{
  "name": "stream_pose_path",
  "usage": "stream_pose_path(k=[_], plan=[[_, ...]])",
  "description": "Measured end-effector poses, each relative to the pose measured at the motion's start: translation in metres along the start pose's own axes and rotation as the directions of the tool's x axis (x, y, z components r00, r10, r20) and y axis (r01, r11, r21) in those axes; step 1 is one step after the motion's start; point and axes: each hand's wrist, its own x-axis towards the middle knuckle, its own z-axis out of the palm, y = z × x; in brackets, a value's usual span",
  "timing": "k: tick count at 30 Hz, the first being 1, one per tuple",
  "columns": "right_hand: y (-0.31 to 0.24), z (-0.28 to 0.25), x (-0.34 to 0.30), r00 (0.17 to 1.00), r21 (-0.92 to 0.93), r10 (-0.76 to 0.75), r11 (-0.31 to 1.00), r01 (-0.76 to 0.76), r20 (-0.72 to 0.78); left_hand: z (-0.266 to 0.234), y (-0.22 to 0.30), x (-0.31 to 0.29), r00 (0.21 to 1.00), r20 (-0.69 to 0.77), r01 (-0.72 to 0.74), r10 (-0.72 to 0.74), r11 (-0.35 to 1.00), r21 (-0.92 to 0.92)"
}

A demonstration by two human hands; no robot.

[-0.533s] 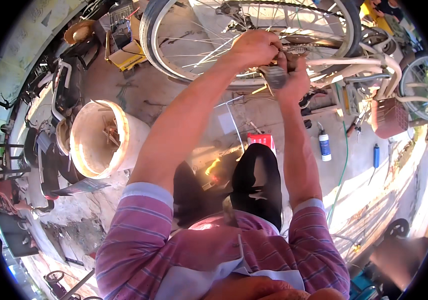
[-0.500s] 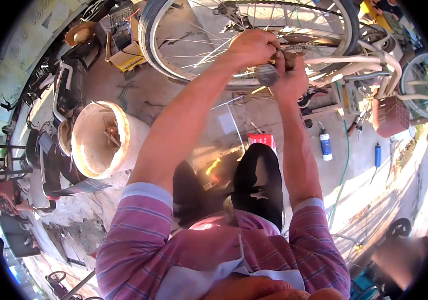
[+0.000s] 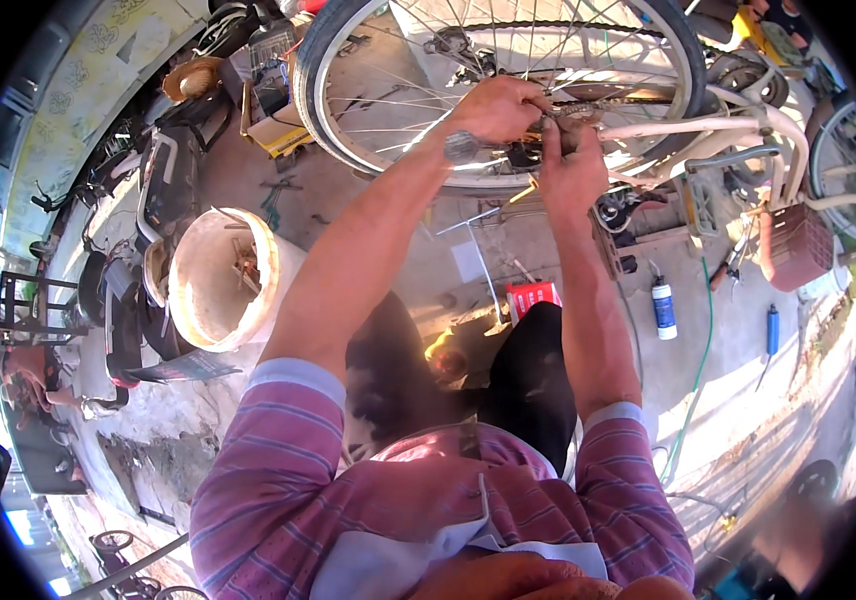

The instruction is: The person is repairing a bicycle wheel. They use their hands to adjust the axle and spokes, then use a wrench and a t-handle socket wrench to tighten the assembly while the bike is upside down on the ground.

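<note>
A bicycle wheel (image 3: 310, 95), with a dark tyre and thin spokes, lies at the top centre, joined to a cream bicycle frame (image 3: 663, 127). Over its near rim, my left hand (image 3: 498, 108) is closed, fingertips pinched at small parts I cannot make out. Close on its right, my right hand (image 3: 573, 175) has its thumb raised and fingers curled round something brownish, mostly hidden. Between and below the hands sits a small dark part (image 3: 523, 156) by the rim. A blurred round grey patch (image 3: 463, 147) shows at my left wrist; what it is I cannot tell.
To the left stands a white bucket (image 3: 180, 300) with sticks inside. Below the wheel lie a T-shaped metal tool (image 3: 478, 255) and a red box (image 3: 533, 296). At right are a blue-and-white bottle (image 3: 663, 308), a green hose (image 3: 700, 400), a blue-handled tool (image 3: 773, 330) and a brown basket (image 3: 796, 250).
The whole view has shifted, so the floor things sit lower and further right. My hands stay together at the wheel's rim. The grey patch has gone from beside my right hand to my left wrist.
</note>
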Motion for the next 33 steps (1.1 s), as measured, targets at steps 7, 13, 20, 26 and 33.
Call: stream_pose_path(k=[7,13,20,26,33], plan=[[-0.002,-0.001,0.0,0.998,0.016,-0.063,0.998,0.063,0.0,0.002,-0.007,0.001,1.0,-0.024,-0.014,0.014,1.0,-0.008],[-0.003,-0.004,0.0,1.0,-0.037,-0.005,0.999,0.005,0.011,0.002,-0.004,0.001,1.0,-0.008,0.009,-0.009,1.0,0.015],[0.001,-0.002,0.005,0.997,-0.004,-0.08,0.997,0.08,0.02,0.0,-0.004,0.001,1.0,-0.016,0.003,-0.003,1.0,0.006],[0.001,0.0,0.003,0.999,-0.099,-0.046,0.994,0.048,0.025,0.001,-0.001,0.001,0.999,-0.032,0.024,-0.024,1.0,-0.009],[-0.005,-0.002,-0.001,0.998,-0.119,0.04,0.992,-0.035,0.045,0.009,-0.016,0.002,0.994,-0.083,-0.074,0.077,0.997,0.036]])
